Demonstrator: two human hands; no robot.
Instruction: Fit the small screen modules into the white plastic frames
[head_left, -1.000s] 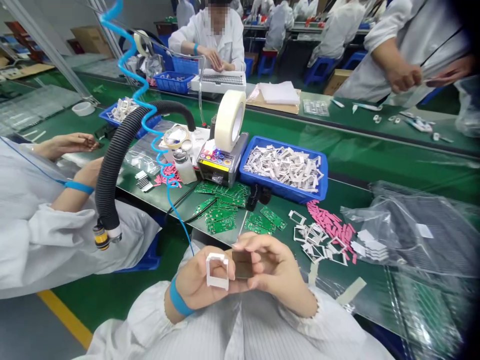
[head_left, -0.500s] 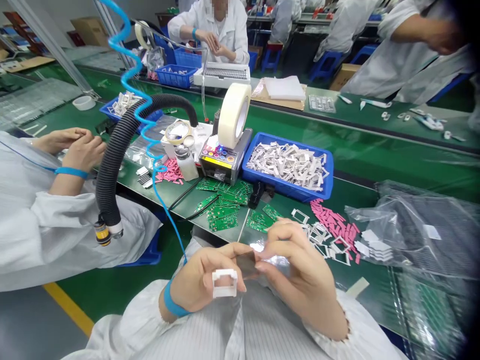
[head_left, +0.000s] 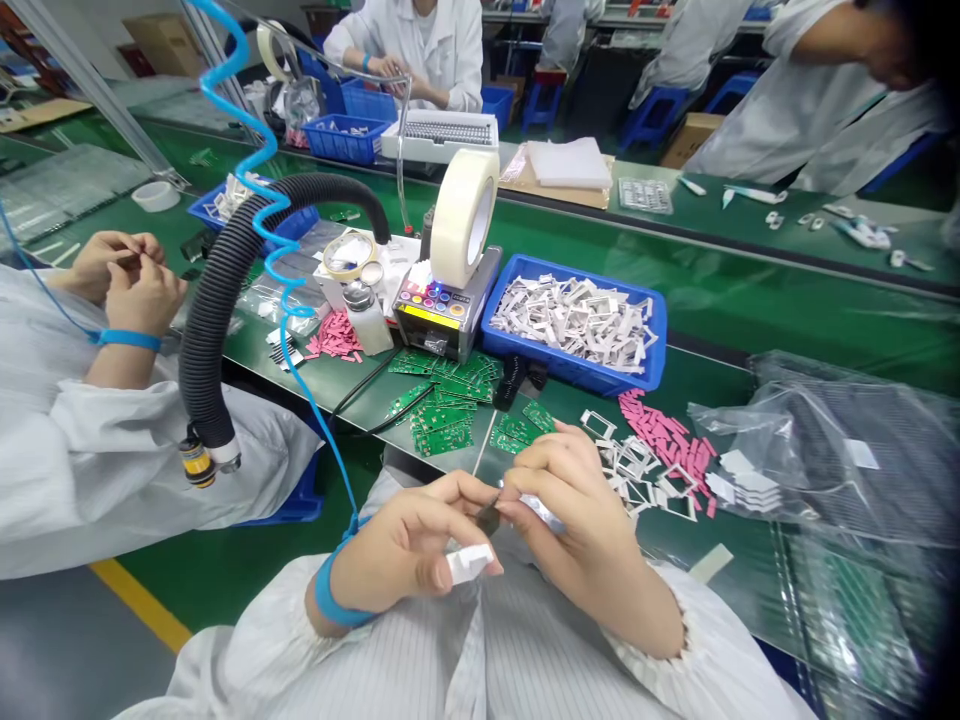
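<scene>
Green electronics-assembly counter (head_left: 705, 385), the person's two hands drawn together at its edge.

A blue tray (head_left: 570, 368) of white frames (head_left: 574, 320) stands beyond a tape dispenser (head_left: 442, 315), green circuit boards (head_left: 442, 410), pink strips (head_left: 660, 440) and loose frames (head_left: 637, 470). Compared with the earlier frame, the hands sit closer together, and the white frame (head_left: 471, 563) has tipped from upright to nearly flat. It is clamped under the curled fingers (head_left: 457, 490) of the left hand (head_left: 397, 550). The right hand (head_left: 581, 510) closes its fingers (head_left: 540, 470) on a small dark piece (head_left: 489, 517), now seen nearly edge-on between both hands' fingertips, with a shiny clear film (head_left: 541, 513) just beside it.
</scene>
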